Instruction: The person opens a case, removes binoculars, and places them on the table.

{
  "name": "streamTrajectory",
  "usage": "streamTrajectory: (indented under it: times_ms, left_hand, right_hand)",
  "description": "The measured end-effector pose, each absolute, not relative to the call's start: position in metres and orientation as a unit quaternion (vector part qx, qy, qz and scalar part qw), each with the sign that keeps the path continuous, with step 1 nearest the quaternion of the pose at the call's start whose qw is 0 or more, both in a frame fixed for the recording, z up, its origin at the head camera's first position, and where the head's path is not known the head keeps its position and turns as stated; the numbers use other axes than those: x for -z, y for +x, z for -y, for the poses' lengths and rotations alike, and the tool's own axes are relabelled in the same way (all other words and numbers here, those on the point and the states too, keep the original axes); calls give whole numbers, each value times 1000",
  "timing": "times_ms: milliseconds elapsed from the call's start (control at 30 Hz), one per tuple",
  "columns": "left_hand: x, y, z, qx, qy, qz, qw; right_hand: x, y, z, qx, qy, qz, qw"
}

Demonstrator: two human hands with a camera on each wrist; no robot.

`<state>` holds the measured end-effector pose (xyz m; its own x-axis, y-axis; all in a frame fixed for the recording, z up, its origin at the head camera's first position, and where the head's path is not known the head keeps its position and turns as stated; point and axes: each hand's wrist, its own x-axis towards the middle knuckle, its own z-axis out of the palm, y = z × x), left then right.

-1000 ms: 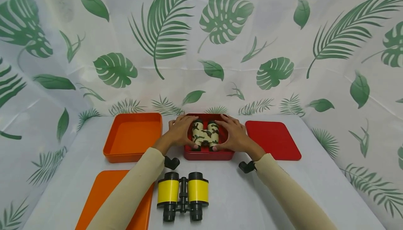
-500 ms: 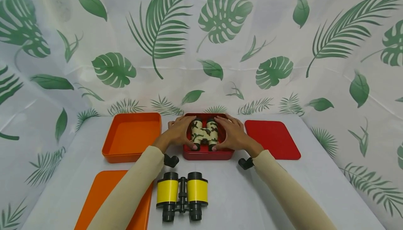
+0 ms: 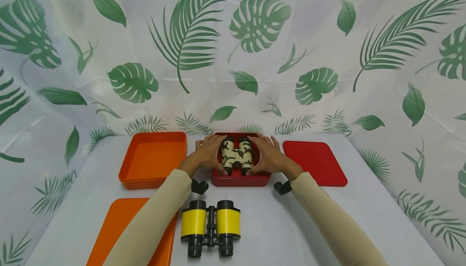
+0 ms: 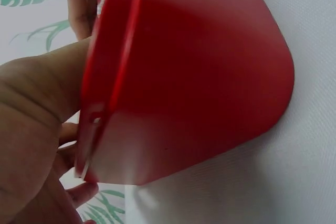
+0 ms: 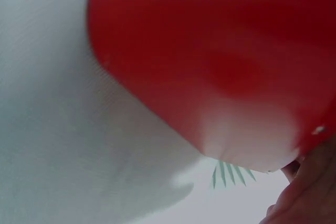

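White cloth printed with green leaves is draped behind and beside a pale grey table point(image 3: 276, 225), seen from the head camera. At the far middle of the table a red box point(image 3: 238, 179) is sitting, and camouflage binoculars point(image 3: 237, 157) are being held inside it, eyepieces pointing toward the person. The left hand point(image 3: 208, 153) is curled around the left barrel and the right hand point(image 3: 265, 156) around the right barrel — fingers over the top, thumbs down by the eyepieces. The binoculars are being flanked so closely by both hands that the box's side walls are largely hidden.

Just left of the red box an orange box point(image 3: 153, 159) is standing uncovered. An orange lid point(image 3: 113, 229) is lying at the near left, partly covered by the left sleeve. To the right of the red box, just beside it, a flat red lid point(image 3: 314, 163) is lying. Yellow-and-black binoculars point(image 3: 210, 226) are resting near the front edge, between the two forearms and well apart from the red box.

Both wrist views are being filled by the red box's outer wall, blurred — little else can be made out there.
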<state>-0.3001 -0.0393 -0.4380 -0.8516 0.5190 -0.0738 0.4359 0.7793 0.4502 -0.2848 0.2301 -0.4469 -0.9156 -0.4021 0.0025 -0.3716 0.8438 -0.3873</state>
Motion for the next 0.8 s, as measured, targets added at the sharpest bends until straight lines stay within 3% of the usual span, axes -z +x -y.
streamTrajectory:
  times_ms: [433,800]
  left_hand:
    - [420,-292,46,-268,268,-923,69]
    - [405,-270,34,-305,300,-902,53]
  right_hand:
    - [429,-273,-239,272,-202,-940,30]
    - [410,-242,-254,295,-186,-937,19]
